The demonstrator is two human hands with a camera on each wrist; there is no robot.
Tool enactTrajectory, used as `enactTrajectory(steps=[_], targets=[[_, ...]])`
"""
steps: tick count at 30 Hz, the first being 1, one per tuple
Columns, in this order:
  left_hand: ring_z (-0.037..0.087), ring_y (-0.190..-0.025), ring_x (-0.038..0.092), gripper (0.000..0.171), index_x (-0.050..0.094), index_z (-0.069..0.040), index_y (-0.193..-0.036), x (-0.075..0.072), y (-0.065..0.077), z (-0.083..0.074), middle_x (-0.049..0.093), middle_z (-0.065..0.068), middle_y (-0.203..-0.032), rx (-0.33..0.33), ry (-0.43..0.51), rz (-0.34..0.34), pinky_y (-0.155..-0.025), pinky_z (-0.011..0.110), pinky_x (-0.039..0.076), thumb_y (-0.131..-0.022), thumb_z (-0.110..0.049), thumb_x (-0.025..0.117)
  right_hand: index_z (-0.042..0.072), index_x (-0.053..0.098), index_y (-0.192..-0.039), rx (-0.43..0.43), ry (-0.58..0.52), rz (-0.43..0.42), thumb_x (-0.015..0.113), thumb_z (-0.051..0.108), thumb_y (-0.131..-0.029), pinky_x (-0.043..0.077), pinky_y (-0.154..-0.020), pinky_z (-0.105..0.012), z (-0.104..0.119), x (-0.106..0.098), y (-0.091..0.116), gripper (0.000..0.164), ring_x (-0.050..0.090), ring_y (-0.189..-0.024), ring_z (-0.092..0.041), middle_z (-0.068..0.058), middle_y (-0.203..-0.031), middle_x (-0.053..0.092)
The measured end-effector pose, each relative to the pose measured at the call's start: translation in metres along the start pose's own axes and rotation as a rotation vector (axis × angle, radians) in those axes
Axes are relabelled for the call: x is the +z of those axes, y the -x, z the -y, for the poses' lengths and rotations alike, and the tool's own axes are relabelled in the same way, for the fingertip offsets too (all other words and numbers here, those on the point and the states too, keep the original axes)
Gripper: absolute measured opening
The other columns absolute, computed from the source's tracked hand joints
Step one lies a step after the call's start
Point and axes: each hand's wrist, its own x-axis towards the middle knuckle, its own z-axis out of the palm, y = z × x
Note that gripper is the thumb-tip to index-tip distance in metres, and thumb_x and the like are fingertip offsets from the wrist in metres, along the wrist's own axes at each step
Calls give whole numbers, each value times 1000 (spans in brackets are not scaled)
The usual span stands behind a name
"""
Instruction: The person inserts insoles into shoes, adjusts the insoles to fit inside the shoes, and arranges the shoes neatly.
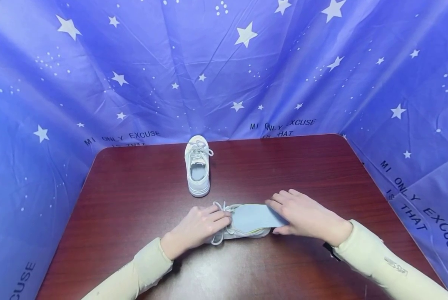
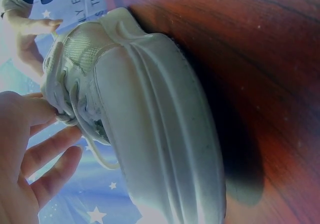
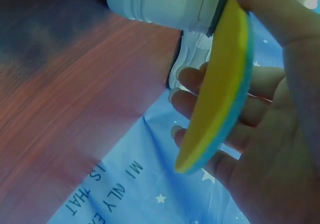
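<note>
My left hand [image 1: 196, 227] hides the toe of the near shoe [image 1: 248, 236] from the head view, and the insole's [image 1: 255, 216] front end disappears into its opening. Knuckles up, that hand grips the shoe at its laces [image 2: 75, 103]; my right hand [image 1: 308, 214] holds the insole's raised heel between thumb and fingers. Another white shoe [image 1: 199, 187] stands beyond on the table [image 1: 126, 200], before a starry curtain [image 1: 194, 46].

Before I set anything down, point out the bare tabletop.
Bare table: left of the far shoe to the table's left edge; right of it, beyond the right fingers; and between the sleeves. Crowded: the near shoe, with the insole and left fingers at it.
</note>
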Motion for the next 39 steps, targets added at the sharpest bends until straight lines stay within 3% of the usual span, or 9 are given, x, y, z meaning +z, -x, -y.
enactTrajectory(steps=[9,18,39], targets=[[10,-86,66,19,67,-16,-98,-2,-1,0,73,-9,-102,10,-8,-1,-55,21,52,-87,-4,57,5,67,-105,-18,-12,-55,86,43,-76,47,-72,-34,-2,-1,2,52,54,-80,-18,1,-90,60],[10,-87,67,18,68,-16,-99,-2,0,-1,73,-9,-103,11,-11,1,-57,22,54,-88,-6,58,6,68,-100,-93,-18,-176,85,33,-77,47,-71,-32,-3,2,-1,40,52,-77,-16,2,-86,59],[10,-85,70,15,72,-15,-100,3,-1,2,75,-8,-103,32,-6,-38,-57,22,55,-94,-13,58,8,66,-95,-85,-62,-216,82,33,-79,43,-70,-29,0,7,-1,34,45,-76,-14,5,-83,52]])
